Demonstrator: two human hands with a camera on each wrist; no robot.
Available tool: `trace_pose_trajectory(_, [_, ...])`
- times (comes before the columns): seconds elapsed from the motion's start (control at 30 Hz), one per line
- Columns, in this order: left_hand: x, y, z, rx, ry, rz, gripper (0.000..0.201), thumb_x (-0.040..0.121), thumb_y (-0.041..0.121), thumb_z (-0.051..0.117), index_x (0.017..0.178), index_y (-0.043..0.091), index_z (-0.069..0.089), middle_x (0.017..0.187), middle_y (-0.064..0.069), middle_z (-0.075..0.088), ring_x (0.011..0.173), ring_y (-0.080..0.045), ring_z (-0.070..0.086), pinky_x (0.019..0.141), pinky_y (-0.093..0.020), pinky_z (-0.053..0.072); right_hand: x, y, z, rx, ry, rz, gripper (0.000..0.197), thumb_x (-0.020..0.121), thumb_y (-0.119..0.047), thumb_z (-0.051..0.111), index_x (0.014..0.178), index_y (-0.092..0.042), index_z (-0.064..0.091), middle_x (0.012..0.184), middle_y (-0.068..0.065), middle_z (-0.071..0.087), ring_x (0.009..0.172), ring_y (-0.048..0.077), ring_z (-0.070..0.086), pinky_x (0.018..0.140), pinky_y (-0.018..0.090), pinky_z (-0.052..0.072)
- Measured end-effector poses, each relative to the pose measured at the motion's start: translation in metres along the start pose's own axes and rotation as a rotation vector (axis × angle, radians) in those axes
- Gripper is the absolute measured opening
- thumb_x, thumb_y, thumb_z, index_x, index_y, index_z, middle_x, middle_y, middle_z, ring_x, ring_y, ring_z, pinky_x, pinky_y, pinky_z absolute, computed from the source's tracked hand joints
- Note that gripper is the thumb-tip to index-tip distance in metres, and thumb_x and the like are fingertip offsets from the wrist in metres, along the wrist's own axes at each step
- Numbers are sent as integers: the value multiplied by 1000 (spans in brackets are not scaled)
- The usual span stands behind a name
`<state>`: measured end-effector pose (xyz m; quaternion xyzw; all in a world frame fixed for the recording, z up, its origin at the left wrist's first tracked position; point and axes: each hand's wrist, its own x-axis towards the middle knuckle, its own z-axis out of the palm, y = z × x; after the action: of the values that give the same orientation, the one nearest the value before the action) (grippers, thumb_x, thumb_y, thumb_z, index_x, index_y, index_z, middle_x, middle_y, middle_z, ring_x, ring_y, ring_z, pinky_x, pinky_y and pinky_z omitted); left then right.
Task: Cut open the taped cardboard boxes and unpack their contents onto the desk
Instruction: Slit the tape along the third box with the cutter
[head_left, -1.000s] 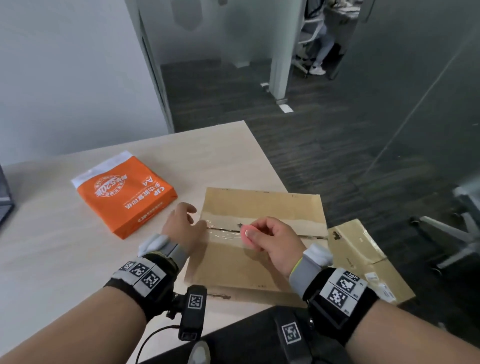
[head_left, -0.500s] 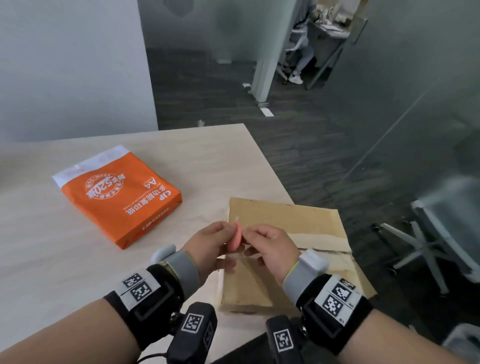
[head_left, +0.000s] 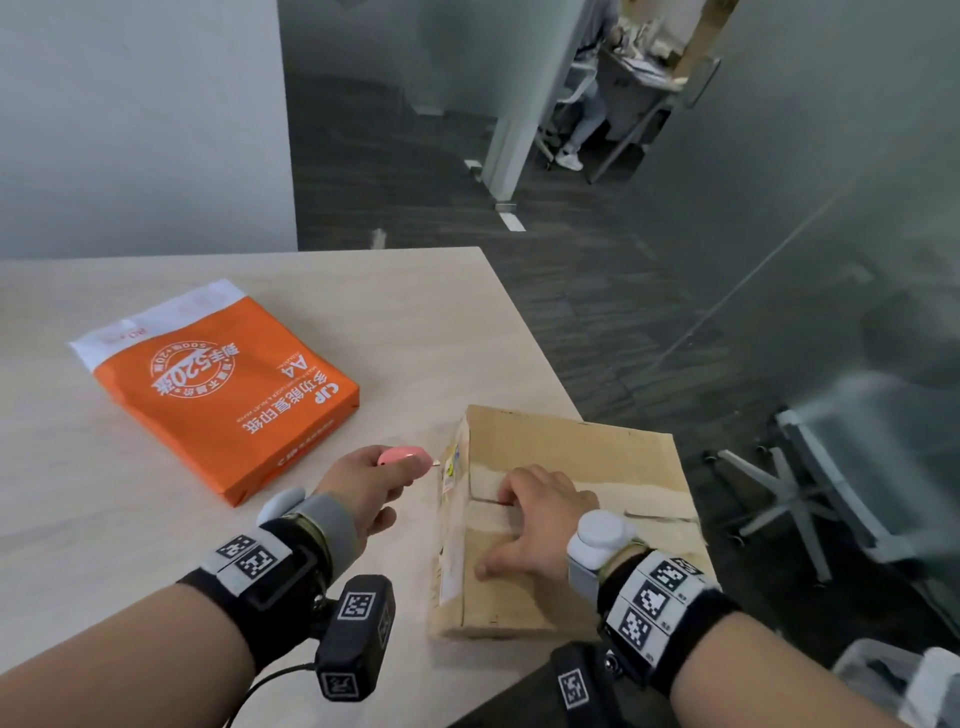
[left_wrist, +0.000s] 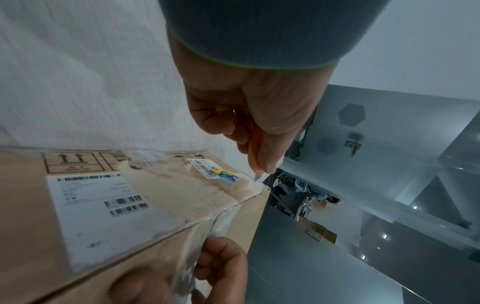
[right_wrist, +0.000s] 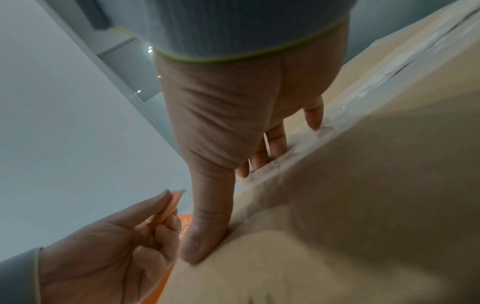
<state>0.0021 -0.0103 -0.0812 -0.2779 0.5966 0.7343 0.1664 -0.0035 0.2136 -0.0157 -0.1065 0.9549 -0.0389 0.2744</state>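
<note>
A taped cardboard box (head_left: 571, 447) lies at the desk's right front corner, with a shipping label (left_wrist: 103, 207) on its left side. My left hand (head_left: 410, 467) pinches a small pink cutter (head_left: 402, 457) just left of the box. In the left wrist view the cutter's (left_wrist: 255, 152) short blade points at the box's (left_wrist: 155, 191) taped upper edge, close to it. My right hand (head_left: 514, 519) lies flat on the box top. Its straight fingers (right_wrist: 275, 139) press along the clear tape seam and the thumb is spread out on the box (right_wrist: 363, 185).
An orange ream of A4 paper (head_left: 223, 384) lies on the wooden desk (head_left: 363, 291) left of the box. The desk's right edge runs just past the box. A white office chair (head_left: 810, 499) stands on the dark floor to the right. A person (head_left: 587, 119) sits far off.
The pink cutter went from my right hand to my left. The left hand then moved to the box's left side, and the right hand came down flat on the box top.
</note>
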Motion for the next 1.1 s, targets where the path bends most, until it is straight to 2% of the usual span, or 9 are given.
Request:
trace_pose_trajectory(0.17, [6,-3,1,33,-39,-22,29,76,22,83,103,13,77,90,-4,64,77,-15,54,59,-28,44,18,-8,-12,-67,-86,29,72,44,-79,78,92,-34,49,104,-13,51,100,15,47,91,44,43])
trace_pose_trajectory(0.3, [1,-4,9,10,-87,-34,25,80,19,82,104,14,76,97,-1,74,88,-12,66,66,-28,50,27,-10,-17,-58,-152,14,64,49,-73,83,80,-31,45,102,-6,52,99,21,48,84,40,48])
trace_pose_trajectory(0.33, [0,-4,11,1,-94,-29,24,81,18,82,103,15,75,96,-1,75,87,-12,68,66,-28,50,27,-10,-17,-64,-174,15,65,49,-75,81,82,-31,48,103,-6,51,101,21,48,85,41,48])
trace_pose_trajectory(0.43, [0,-2,14,-14,-78,-21,23,80,17,83,100,17,71,91,-1,75,78,-10,70,63,-28,47,27,-7,-15,-82,-243,16,72,53,-83,72,110,-40,62,112,-7,43,114,21,41,99,46,44])
trace_pose_trajectory(0.6, [-5,2,22,13,-67,8,29,75,18,88,94,20,66,85,1,77,74,-9,71,58,-26,41,20,0,-4,24,-174,-9,66,63,-83,68,109,-35,67,112,-3,43,115,23,37,101,45,40])
trace_pose_trajectory(0.7, [-7,6,27,97,-54,32,31,73,20,89,93,21,65,88,-1,77,70,-8,72,54,-25,40,23,3,3,118,-120,10,64,63,-85,65,101,-34,70,105,-5,44,113,22,39,100,43,40])
trace_pose_trajectory(0.8, [-10,12,32,198,-46,79,33,73,19,88,93,19,63,84,-2,74,64,-7,72,49,-23,40,27,5,8,155,-87,20,71,49,-92,57,85,-32,69,98,-6,44,107,22,42,97,44,42])
trace_pose_trajectory(0.93, [-10,18,38,328,-53,132,35,69,18,90,91,16,63,79,-6,74,61,-11,70,44,-22,37,29,6,10,187,-77,17,49,44,-92,56,62,-47,60,93,-7,41,105,23,41,96,43,42])
trace_pose_trajectory(1.1, [-10,23,39,484,-34,132,34,66,25,88,90,18,65,70,-3,76,51,-7,64,46,-19,39,28,6,12,181,-74,18,54,45,-92,54,60,-41,57,96,-6,42,107,23,40,97,44,41])
